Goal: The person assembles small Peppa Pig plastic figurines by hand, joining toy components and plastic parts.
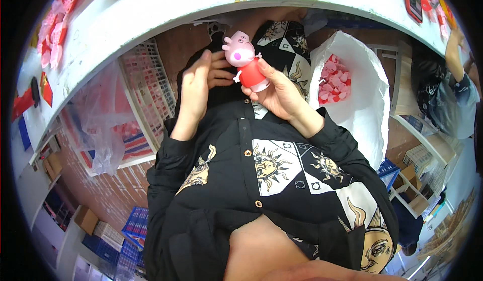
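Note:
A pink toy pig figure point(250, 75) with a red dress is held above my lap, in front of the table edge. My right hand point(283, 94) grips it around the lower body, thumb along its side. The figure leans with its head up and to the left; its small white hands stick out at the sides. To the left of it, my left hand point(195, 86) has its fingers stretched out toward the figure's back and arm. Those fingertips are close to the toy, and whether they touch it I cannot tell.
The curved white table point(201, 2) spans the top, with pink and red parts point(53, 37) at its left end and a red-edged phone point(412, 0) at its right. A white sack point(370, 97) holds pink pieces. Left stands a white crate point(140, 105); another person point(455, 92) sits far right.

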`<state>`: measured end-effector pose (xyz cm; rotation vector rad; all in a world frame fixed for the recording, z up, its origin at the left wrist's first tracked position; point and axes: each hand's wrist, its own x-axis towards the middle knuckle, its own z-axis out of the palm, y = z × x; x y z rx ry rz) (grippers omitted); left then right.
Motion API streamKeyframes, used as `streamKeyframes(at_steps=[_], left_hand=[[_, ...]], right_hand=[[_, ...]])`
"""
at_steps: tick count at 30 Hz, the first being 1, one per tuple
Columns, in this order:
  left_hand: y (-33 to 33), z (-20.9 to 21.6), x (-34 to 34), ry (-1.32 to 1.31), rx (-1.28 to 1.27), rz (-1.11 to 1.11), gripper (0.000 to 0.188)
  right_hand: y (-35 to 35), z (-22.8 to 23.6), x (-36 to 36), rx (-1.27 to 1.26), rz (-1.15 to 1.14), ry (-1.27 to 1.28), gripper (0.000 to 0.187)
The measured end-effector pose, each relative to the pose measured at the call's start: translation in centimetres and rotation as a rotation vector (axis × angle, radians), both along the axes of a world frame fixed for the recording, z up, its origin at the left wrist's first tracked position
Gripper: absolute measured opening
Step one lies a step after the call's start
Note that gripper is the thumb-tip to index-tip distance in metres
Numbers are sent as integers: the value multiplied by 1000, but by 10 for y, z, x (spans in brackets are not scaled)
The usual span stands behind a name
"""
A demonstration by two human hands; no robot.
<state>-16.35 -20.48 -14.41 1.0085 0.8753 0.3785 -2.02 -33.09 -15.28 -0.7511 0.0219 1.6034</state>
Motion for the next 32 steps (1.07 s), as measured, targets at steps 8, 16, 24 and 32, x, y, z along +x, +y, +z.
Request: streamKeyframes(at_steps=[8,16,24,32], left_hand=[[-19,10,-8,-31,128,34,40],[-32,48,0,-84,650,6,35],[-27,80,11,-354,527,-9,48],[-22,92,27,-425,629,39,43]], right_hand=[[2,18,3,214,79,780,72],[11,41,-4,210,-77,141,55],[11,75,-8,436,-177,-557,59],[28,83,-1,465,-253,-537,49]])
